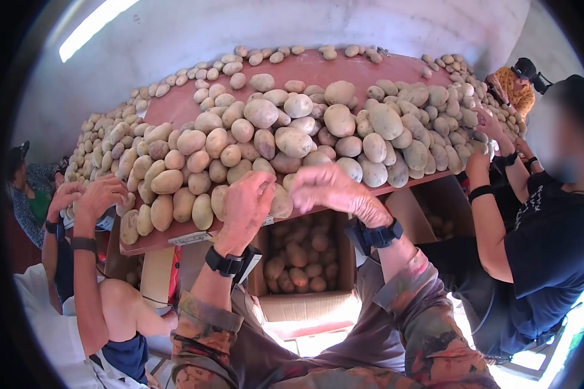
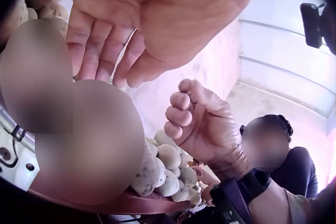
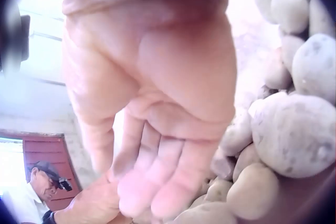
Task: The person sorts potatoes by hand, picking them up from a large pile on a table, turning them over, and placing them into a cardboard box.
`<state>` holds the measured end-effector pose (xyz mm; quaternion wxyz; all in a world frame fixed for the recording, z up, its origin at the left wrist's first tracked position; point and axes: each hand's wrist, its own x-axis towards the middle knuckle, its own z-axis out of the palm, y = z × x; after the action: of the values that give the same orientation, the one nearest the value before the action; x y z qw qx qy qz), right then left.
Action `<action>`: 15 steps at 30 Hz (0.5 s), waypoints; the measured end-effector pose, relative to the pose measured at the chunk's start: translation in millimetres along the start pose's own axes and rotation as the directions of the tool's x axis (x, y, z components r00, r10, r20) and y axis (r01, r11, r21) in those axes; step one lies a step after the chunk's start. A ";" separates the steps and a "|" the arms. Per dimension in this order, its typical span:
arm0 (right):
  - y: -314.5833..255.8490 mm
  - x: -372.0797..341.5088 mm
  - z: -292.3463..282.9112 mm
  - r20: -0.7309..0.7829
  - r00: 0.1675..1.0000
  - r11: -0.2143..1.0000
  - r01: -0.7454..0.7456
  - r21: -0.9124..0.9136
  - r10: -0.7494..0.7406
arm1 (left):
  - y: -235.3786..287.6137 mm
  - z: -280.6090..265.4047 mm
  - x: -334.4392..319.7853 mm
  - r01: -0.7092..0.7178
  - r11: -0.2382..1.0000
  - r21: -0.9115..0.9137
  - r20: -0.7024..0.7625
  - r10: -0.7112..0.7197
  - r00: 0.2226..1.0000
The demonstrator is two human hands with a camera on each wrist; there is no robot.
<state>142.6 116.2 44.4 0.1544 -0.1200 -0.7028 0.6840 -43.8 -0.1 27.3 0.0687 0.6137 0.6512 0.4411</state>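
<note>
A long heap of potatoes [image 1: 292, 141] lies on the reddish tabletop [image 1: 175, 107]. My left hand [image 1: 245, 206] hovers at the table's near edge, in front of the heap. In the left wrist view that hand [image 2: 157, 29] hangs palm toward the camera with loosely bent fingers, and two blurred round shapes [image 2: 92, 145] overlap its fingertips. Just to the right, my right hand [image 1: 334, 190] is held over the edge, its fingers pointing at the left one. The right wrist view shows its palm [image 3: 152, 77] bare and the fingers loosely curled, with potatoes [image 3: 299, 134] beside it.
Below the table edge, between my knees, stands a cardboard box [image 1: 311, 305] with potatoes inside. People sit close on both sides, with a forearm [image 1: 89, 259] at left and a dark-shirted person [image 1: 545, 240] at right. Another person [image 1: 514, 91] sits at the far right.
</note>
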 end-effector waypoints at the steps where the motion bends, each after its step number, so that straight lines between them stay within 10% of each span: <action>1: 1.0 5.8 -7.2 -0.100 0.990 0.994 0.102 0.031 -0.099 | -1.0 1.8 -0.4 -0.012 1.000 -0.028 0.000 0.012 1.000; 7: 1.9 16.8 -36.5 -0.657 0.725 0.978 0.161 -0.129 -0.206 | -1.5 3.3 -0.9 0.024 0.999 -0.037 0.035 -0.023 0.999; 15: 13.0 31.7 -41.8 -0.713 0.648 0.948 0.044 -0.314 -0.266 | 0.7 5.4 -2.2 0.021 1.000 -0.023 0.084 -0.019 0.996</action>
<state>128.7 167.3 33.8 0.4698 -0.3486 -0.6706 0.4562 -39.3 0.5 23.4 0.1079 0.6241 0.6487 0.4220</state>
